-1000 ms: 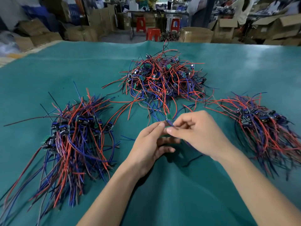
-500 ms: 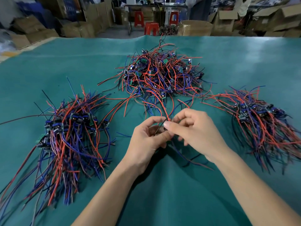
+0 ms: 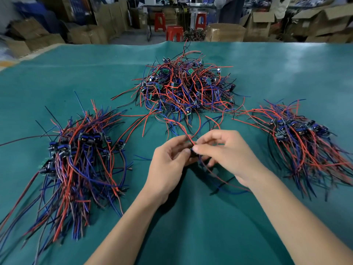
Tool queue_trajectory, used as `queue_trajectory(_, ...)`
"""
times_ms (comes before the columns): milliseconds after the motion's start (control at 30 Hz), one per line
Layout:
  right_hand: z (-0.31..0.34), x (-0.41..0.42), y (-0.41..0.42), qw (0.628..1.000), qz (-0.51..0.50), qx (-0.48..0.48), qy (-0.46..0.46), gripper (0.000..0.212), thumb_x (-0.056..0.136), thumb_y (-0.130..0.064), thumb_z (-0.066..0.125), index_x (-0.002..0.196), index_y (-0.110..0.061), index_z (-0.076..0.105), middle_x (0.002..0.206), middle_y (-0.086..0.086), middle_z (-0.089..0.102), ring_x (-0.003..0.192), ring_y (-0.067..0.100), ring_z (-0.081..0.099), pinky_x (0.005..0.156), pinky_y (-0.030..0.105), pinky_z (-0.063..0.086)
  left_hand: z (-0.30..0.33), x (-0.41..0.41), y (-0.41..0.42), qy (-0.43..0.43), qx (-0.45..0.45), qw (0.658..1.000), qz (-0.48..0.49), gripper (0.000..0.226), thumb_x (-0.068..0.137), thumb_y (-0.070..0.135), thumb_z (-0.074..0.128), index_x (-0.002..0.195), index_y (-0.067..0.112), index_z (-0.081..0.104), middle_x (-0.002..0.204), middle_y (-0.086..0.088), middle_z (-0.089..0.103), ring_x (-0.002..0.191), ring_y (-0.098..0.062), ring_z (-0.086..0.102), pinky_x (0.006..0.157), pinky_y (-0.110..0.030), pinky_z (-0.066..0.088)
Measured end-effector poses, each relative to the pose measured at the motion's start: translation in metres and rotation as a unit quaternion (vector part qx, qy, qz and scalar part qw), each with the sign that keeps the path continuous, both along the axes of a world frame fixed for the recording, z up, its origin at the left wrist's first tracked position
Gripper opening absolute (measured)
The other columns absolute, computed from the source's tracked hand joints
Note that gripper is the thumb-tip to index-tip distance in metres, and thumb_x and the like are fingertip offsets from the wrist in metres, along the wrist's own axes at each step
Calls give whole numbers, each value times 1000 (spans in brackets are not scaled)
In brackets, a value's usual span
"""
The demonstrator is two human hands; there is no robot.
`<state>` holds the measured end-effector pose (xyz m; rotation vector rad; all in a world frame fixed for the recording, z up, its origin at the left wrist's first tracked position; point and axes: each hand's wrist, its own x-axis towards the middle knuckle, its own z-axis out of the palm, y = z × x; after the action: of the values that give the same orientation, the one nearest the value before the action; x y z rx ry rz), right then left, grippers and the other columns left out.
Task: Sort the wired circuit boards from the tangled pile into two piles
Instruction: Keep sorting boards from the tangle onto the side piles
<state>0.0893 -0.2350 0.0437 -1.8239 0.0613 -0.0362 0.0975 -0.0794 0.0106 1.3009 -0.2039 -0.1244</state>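
Observation:
A tangled pile (image 3: pixel 183 88) of small circuit boards with red, blue and black wires lies at the table's middle back. A sorted pile (image 3: pixel 80 155) lies to the left with its wires trailing toward me, and another sorted pile (image 3: pixel 301 142) lies to the right. In front of the tangled pile, my left hand (image 3: pixel 168 169) and my right hand (image 3: pixel 229 155) meet and both pinch one wired circuit board (image 3: pixel 192 148). The board itself is mostly hidden by my fingers. Its red wire runs up toward the tangled pile; other wires hang under my right hand.
The green table cover (image 3: pixel 191 226) spreads across the whole view. Beyond its far edge stand cardboard boxes (image 3: pixel 225 32) and red stools (image 3: pixel 173 32).
My hands have drawn the board slightly toward me and closed tighter around it. The left fingers went from relaxed beside it to pinching it. The piles have not moved.

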Motion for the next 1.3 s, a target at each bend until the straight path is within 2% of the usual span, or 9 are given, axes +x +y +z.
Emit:
queue_trajectory(100,-6,1,4,994,-28,-96,-51,20,69,-29,86,84,-24,73,76,-1,73,64,25,68,60,41,59,0,0,2,-12,18,1000,-21,32,99,-10,46,114,8,67,110,-7,75,98,-15,72,81,-24,57)
queue_trajectory(167,-6,4,1,990,-40,-115,-66,13,74,-19,85,81,-22,75,71,-2,73,64,24,69,63,42,60,1,-1,2,-20,52,998,-16,35,98,-12,46,118,9,65,119,-9,72,102,-12,71,83,-26,58)
queue_trajectory(367,9,4,-11,990,4,137,-6,18,84,4,73,75,-11,71,70,7,71,60,14,65,55,22,54,1,-3,5,-76,137,987,24,27,90,10,64,114,16,71,119,4,72,115,-11,65,103,-39,50)
queue_trajectory(500,16,1,-15,970,47,236,-14,8,76,-7,74,76,-12,69,73,5,68,61,14,63,57,21,53,7,-6,7,-97,137,986,20,27,87,42,65,105,25,76,103,-2,75,87,-9,63,83,-28,50)
queue_trajectory(667,1,0,12,982,30,181,-45,23,89,9,65,81,-13,70,70,5,67,60,16,60,53,22,49,6,-5,7,-116,129,985,-6,26,94,35,62,92,11,72,89,-10,75,81,-24,67,83,-45,52)
queue_trajectory(933,-2,2,19,987,-31,149,-47,17,97,-11,66,80,-10,61,55,-6,56,42,10,48,41,21,37,1,-1,7,-42,9,997,-62,25,90,30,67,89,6,60,73,-10,71,72,-18,67,74,-29,54)
queue_trajectory(1100,-8,12,21,981,-141,111,-79,17,95,-14,69,78,-14,65,60,-9,61,54,8,51,51,23,42,0,1,10,-2,-23,996,-81,14,87,24,69,83,13,60,61,-3,60,66,-18,60,80,-31,48)
queue_trajectory(1233,-10,23,8,965,-217,-23,-146,17,92,-17,71,78,-22,63,68,-7,65,65,14,60,71,34,50,0,1,9,-12,-6,995,-99,26,86,24,69,92,3,57,58,-1,57,65,-17,62,78,-27,51)
queue_trajectory(1300,-10,26,4,947,-239,-93,-191,17,92,-17,71,78,-21,62,69,-12,64,64,7,59,71,27,47,1,1,10,-17,1,994,-112,28,86,21,67,94,-3,56,56,-1,55,63,-17,61,75,-25,52)
